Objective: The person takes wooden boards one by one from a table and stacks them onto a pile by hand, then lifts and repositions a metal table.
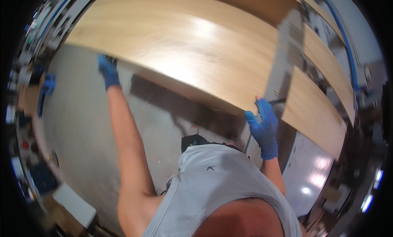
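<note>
A wide, light wood-grain panel [172, 49] spans the upper part of the head view, its near edge slanting down to the right. My left hand [109, 72], in a blue work glove, grips that near edge towards its left end; the fingers are partly hidden and blurred. At the panel's near right corner, my right hand [265, 128], also gloved in blue, holds the edge with the thumb apart from the fingers. The panel is raised above the grey floor [83, 114], and a dark shadow falls beneath it.
To the right lie more wood-grain panels [313, 111] and a glossy pale surface [307, 172]. A brown board [245, 5] is beyond the held panel. At lower left stands a white-topped box [74, 204]. Blurred shop clutter lines the left rim.
</note>
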### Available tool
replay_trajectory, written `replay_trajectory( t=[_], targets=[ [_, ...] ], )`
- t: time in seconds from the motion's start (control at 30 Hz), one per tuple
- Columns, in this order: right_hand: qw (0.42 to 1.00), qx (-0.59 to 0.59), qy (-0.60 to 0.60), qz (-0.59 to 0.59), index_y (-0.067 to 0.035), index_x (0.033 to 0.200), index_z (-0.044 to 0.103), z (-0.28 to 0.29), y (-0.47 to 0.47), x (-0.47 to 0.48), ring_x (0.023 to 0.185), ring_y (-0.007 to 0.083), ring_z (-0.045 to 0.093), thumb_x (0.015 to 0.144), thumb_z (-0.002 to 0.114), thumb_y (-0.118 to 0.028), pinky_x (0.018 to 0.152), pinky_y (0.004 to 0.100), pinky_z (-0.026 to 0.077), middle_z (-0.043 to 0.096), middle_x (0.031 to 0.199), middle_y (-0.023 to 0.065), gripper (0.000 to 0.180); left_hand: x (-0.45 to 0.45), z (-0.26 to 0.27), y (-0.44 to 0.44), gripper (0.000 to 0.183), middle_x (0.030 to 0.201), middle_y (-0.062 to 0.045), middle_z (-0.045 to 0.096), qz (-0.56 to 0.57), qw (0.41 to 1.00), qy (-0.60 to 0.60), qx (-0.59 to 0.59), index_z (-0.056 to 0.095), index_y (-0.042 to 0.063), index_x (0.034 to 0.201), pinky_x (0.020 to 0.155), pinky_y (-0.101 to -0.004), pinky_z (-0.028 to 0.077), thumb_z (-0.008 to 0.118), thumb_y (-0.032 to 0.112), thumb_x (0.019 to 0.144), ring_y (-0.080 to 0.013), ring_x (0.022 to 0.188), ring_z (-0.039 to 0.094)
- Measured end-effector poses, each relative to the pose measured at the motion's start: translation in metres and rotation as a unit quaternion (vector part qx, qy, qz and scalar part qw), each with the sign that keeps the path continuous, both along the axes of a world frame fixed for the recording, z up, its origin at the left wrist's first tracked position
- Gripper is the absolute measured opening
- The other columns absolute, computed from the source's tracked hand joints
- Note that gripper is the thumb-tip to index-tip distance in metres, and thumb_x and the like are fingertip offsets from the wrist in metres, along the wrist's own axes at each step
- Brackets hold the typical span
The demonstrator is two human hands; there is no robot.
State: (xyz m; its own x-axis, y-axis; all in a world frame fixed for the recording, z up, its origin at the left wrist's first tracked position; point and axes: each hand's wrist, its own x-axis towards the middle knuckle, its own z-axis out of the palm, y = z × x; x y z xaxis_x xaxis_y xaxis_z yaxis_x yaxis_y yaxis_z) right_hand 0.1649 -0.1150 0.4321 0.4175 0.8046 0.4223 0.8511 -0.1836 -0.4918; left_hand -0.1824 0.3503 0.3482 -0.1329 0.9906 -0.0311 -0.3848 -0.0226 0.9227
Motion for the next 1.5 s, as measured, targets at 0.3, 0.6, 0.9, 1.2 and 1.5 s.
replay_trajectory(
  t=[0.3,0.6,0.9,1.2,1.5],
  targets=[
    [0.492,0.196,0.805,-0.268,-0.005,0.14,0.044,-0.184,-0.154,0.155,0.108,0.0253,0.06,0.089,0.069,-0.035,0.093,0.0404,0.05,0.058,0.12,0.0185,0.064,0.089,-0.266,-0.32,0.026,0.083,-0.012,0.062,-0.476,0.847,0.163,-0.175,0.061,0.008,0.1,0.058,-0.0388,0.046,0.055,0.029,0.086,-0.0266,0.068,0.057],
    [0.37,0.488,0.79,-0.038,-0.01,0.142,0.042,-0.285,-0.206,0.31,0.126,0.0346,0.048,0.091,0.061,-0.046,0.107,0.0524,0.038,0.05,0.14,0.0118,0.065,0.323,-0.181,-0.486,0.047,0.107,-0.003,0.065,-0.667,0.653,0.284,-0.22,0.055,0.002,0.128,0.076,-0.0302,0.054,0.065,0.031,0.092,-0.0121,0.089,0.063],
    [0.364,0.472,0.795,-0.114,-0.001,0.145,0.033,-0.254,-0.267,0.155,0.132,0.0371,0.041,0.095,0.054,-0.042,0.111,0.0525,0.032,0.043,0.145,0.0178,0.067,0.453,-0.184,-0.545,0.041,0.119,-0.006,0.063,-0.606,0.715,-0.01,-0.349,0.055,0.0,0.124,0.09,-0.0304,0.05,0.068,0.018,0.09,-0.0171,0.104,0.062],
    [0.37,0.433,0.821,-0.048,-0.01,0.146,0.036,-0.149,-0.282,0.099,0.133,0.0348,0.04,0.095,0.052,-0.041,0.108,0.0533,0.034,0.04,0.148,0.014,0.062,0.378,-0.03,-0.507,0.052,0.121,-0.012,0.062,-0.609,0.748,-0.023,-0.264,0.052,-0.003,0.13,0.093,-0.0349,0.049,0.07,0.015,0.084,-0.021,0.108,0.061],
    [0.561,0.563,0.581,-0.175,-0.005,0.142,0.039,-0.109,-0.422,0.245,0.124,0.0327,0.047,0.098,0.042,-0.046,0.103,0.0467,0.041,0.046,0.139,0.0154,0.06,0.309,0.176,-0.455,0.039,0.09,-0.007,0.069,-0.5,0.844,0.19,-0.034,0.064,-0.004,0.107,0.069,-0.0249,0.052,0.077,0.02,0.079,-0.0116,0.081,0.065]
  ],
)
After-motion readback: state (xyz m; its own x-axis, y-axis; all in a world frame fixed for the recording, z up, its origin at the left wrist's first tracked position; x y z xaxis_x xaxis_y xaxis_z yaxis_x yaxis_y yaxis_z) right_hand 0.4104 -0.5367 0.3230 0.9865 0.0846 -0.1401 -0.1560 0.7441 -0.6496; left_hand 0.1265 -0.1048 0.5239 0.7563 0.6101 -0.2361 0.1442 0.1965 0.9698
